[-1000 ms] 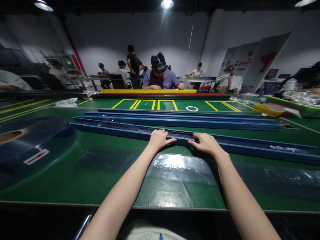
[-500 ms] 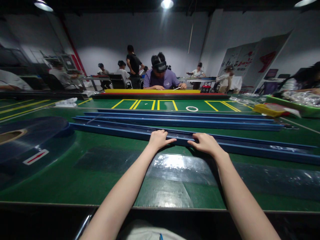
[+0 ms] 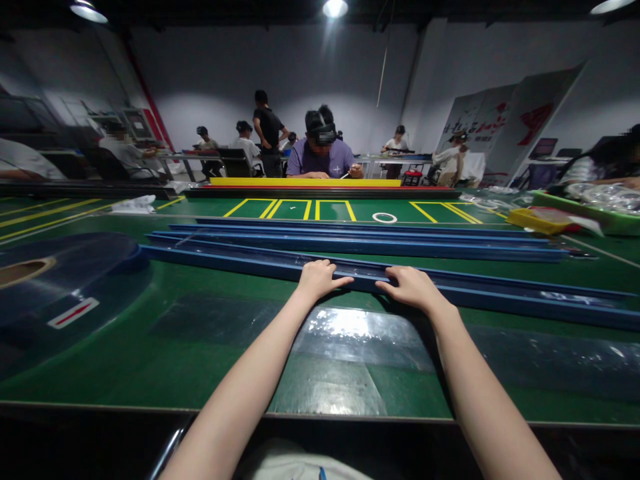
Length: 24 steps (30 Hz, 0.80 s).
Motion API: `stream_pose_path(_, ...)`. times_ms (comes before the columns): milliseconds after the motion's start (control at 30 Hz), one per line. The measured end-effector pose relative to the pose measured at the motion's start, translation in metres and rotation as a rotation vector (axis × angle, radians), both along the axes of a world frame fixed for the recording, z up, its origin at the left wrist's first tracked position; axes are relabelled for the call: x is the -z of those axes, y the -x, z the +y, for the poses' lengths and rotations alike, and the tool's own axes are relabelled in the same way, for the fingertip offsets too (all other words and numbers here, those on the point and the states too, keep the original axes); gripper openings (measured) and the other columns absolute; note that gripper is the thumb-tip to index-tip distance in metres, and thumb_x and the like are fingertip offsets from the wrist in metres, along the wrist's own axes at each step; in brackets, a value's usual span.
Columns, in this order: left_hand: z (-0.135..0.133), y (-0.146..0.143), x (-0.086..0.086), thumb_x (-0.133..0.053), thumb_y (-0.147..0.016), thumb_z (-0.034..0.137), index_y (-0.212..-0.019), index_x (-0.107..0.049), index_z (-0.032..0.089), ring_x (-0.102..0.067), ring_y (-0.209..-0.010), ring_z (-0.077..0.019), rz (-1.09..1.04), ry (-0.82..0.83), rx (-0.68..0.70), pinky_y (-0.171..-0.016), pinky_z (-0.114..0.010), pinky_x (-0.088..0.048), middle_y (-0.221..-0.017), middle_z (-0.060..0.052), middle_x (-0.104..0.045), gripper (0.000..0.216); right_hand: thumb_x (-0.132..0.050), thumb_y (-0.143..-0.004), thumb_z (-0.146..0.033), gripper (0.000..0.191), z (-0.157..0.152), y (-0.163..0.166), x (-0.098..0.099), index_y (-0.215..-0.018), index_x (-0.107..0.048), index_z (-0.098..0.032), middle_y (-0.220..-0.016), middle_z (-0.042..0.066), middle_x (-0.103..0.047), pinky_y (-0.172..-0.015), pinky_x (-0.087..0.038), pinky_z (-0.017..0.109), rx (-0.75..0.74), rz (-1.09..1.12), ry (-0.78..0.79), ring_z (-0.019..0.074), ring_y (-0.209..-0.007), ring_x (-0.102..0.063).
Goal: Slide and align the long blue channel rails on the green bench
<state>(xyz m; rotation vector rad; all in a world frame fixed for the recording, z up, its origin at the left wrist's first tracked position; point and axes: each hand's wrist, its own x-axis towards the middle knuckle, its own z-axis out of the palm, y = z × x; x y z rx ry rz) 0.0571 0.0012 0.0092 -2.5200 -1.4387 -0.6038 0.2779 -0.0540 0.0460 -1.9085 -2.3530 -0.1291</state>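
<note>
A long blue channel strip (image 3: 250,265) lies at a slight slant across the green table, with clear film along its trough. My left hand (image 3: 316,279) grips its near wall close to the middle, fingers bent over into the trough and thumb pointing right along the outer side. A short way to the right, my right hand (image 3: 411,287) grips the same wall, its thumb pointing left. Both hands' fingertips are partly hidden inside the channel. Nearer to me, a clear plastic strip (image 3: 360,337) lies flat under my forearms, reflecting the light.
More blue channels (image 3: 400,245) lie just behind. A large roll of clear film (image 3: 100,273) is at the left. Farther back are a white ring (image 3: 385,217), a yellow tray (image 3: 535,220), a green bin (image 3: 613,217) and a yellow bar (image 3: 305,182). A co-worker (image 3: 320,153) sits opposite.
My hands and the blue channel stay where they were. Across the table, the co-worker's hand with a thin tool has shifted slightly left and up.
</note>
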Motion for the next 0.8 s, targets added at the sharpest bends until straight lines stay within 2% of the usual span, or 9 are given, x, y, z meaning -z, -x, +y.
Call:
stream_pose_path(133,-0.001,-0.001,0.000,-0.042,-0.079,0.067,-0.084,-0.062,0.014,-0.062,-0.079,-0.0233,0.001,-0.046,0.017,-0.065,-0.030,-0.041,-0.084,-0.011,-0.066,0.057,-0.042,-0.084,-0.047,0.032,0.000,0.002,0.002,-0.080,-0.057,-0.019,-0.087,0.007,-0.065,-0.061,-0.033,0.026,-0.027,0.006,-0.026,0.0200,-0.080,-0.057)
stream_pose_path(333,0.001,0.001,0.005,-0.041,-0.084,0.061,-0.083,-0.060,0.016,-0.061,-0.079,-0.0211,0.005,-0.123,0.079,-0.066,-0.029,-0.039,-0.082,-0.009,-0.066,0.049,-0.048,-0.084,-0.038,0.022,0.004,0.017,0.009,-0.088,-0.055,-0.018,-0.091,0.009,-0.059,-0.074,-0.038,0.029,-0.181,0.084,-0.152,0.0201,-0.087,-0.052)
stream_pose_path(567,0.002,0.001,0.006,-0.039,-0.089,0.051,-0.082,-0.059,0.017,-0.061,-0.078,-0.0180,-0.002,-0.142,0.129,-0.066,-0.028,-0.037,-0.083,-0.006,-0.066,0.041,-0.046,-0.086,-0.025,0.011,0.005,0.024,0.015,-0.088,-0.054,-0.018,-0.092,0.008,-0.057,-0.071,-0.037,0.026,-0.224,0.070,-0.132,0.0180,-0.085,-0.052)
stream_pose_path(800,0.002,0.002,0.008,-0.038,-0.091,0.047,-0.078,-0.060,0.017,-0.059,-0.076,-0.0169,0.007,-0.171,0.129,-0.065,-0.028,-0.035,-0.080,-0.005,-0.065,0.039,-0.047,-0.086,-0.025,0.012,0.005,0.024,0.010,-0.085,-0.055,-0.018,-0.087,0.006,-0.060,-0.067,-0.035,0.024,-0.180,0.093,-0.096,0.0165,-0.082,-0.053)
